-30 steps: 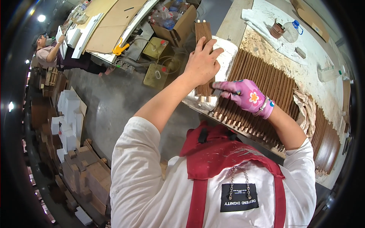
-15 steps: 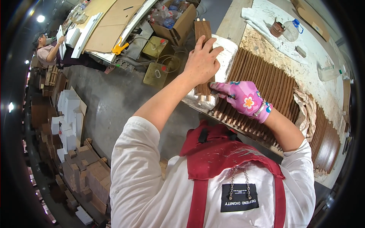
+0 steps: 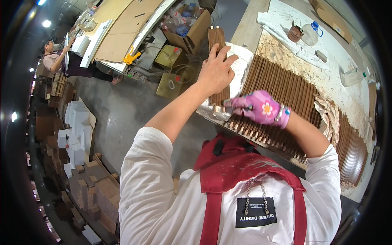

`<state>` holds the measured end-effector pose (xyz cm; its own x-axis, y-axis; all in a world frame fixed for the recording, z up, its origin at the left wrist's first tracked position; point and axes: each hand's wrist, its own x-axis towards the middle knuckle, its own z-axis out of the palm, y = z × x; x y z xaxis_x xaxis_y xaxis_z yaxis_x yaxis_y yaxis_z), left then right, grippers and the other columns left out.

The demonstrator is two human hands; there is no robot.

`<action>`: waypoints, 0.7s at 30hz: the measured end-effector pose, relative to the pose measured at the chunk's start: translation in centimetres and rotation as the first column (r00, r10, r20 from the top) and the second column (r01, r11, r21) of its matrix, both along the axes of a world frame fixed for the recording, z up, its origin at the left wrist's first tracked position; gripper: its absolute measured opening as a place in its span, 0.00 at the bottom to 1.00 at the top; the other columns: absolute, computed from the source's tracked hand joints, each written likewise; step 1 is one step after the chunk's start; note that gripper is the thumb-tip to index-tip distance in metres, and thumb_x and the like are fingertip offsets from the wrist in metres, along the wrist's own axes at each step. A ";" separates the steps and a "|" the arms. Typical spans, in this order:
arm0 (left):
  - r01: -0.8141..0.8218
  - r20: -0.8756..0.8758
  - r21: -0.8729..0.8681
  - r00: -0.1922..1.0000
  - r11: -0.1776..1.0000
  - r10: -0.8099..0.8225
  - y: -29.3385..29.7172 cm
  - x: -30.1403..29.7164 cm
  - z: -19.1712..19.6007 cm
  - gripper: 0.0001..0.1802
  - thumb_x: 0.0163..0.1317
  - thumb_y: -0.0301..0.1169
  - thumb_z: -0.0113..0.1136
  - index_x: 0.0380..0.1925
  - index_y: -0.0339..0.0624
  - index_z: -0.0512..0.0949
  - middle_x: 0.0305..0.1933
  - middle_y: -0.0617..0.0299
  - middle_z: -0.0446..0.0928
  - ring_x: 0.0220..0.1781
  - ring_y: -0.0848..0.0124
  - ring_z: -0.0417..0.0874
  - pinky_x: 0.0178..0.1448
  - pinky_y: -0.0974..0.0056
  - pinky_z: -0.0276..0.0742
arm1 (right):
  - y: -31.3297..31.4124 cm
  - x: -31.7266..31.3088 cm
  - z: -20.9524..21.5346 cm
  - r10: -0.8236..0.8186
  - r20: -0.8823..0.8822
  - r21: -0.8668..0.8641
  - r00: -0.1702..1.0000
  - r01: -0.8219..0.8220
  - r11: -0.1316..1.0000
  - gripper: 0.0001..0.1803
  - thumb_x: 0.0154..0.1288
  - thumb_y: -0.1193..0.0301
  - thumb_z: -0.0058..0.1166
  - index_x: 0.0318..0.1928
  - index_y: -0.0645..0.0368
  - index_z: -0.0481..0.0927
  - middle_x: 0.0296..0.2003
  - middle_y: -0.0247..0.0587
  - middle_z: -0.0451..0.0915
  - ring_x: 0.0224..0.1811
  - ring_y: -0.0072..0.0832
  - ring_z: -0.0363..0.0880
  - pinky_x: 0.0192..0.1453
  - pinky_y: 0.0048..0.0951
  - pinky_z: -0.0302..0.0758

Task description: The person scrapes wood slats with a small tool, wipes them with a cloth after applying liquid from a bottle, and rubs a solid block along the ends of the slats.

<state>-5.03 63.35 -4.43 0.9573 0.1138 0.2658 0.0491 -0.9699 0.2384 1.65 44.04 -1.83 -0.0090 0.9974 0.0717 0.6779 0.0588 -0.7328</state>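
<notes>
A dark brown wooden slat point(image 3: 217, 38) with pale dowels at both ends lies on a white-covered block point(image 3: 243, 57) at the table's edge. My bare left hand point(image 3: 215, 71) presses down on it with fingers spread. Beside the slat's near end is my right hand point(image 3: 259, 108), in a pink flowered glove with dark fingertips. Its fingers are curled together at the dowels, and whatever they may hold is hidden. Many similar slats point(image 3: 281, 90) lie side by side in a row to the right, dowels showing along their near ends.
Crumpled brown paper point(image 3: 326, 116) lies across the slat row. Farther back are a cut-down brown container point(image 3: 295, 33), a clear jug point(image 3: 311, 36) and a bottle point(image 3: 352, 78). Metal cans point(image 3: 169, 85) and a carton of bottles point(image 3: 192, 34) stand left. A co-worker point(image 3: 55, 59) handles white panels.
My right hand has shifted slightly down and left along the slat's near end. My left hand stays on the slat, a little lower. The view has tilted slightly.
</notes>
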 end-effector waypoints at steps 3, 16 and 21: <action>-0.010 -0.005 0.003 1.000 1.000 0.010 0.1 0.0 0.1 0.22 0.59 0.31 0.51 0.55 0.49 0.72 0.66 0.53 0.61 0.71 0.43 0.54 0.60 0.41 0.72 | -0.3 -0.9 -0.3 -0.170 -0.021 0.006 0.985 0.170 0.985 0.19 0.65 0.65 0.52 0.57 0.41 0.77 0.35 0.45 0.83 0.34 0.43 0.82 0.39 0.38 0.78; 0.009 0.043 0.007 0.999 1.000 -0.009 0.2 0.1 0.0 0.21 0.58 0.31 0.51 0.54 0.49 0.72 0.65 0.54 0.61 0.70 0.43 0.55 0.60 0.41 0.72 | -0.3 -1.7 0.3 -0.245 0.175 0.012 0.954 0.247 0.969 0.26 0.57 0.74 0.52 0.59 0.45 0.75 0.34 0.42 0.84 0.34 0.43 0.82 0.35 0.37 0.78; 0.002 0.020 0.005 1.000 1.000 -0.002 0.1 0.0 0.1 0.22 0.58 0.31 0.51 0.55 0.49 0.72 0.65 0.54 0.61 0.70 0.44 0.55 0.61 0.41 0.71 | -1.0 -2.3 0.5 -0.176 0.138 0.046 0.975 0.171 0.984 0.24 0.58 0.71 0.53 0.57 0.45 0.76 0.33 0.41 0.84 0.33 0.42 0.82 0.36 0.37 0.78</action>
<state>-5.05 63.40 -4.35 0.9520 0.1105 0.2854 0.0424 -0.9711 0.2347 -0.68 43.08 -1.34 0.1514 0.9817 0.1153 0.7765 -0.0459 -0.6284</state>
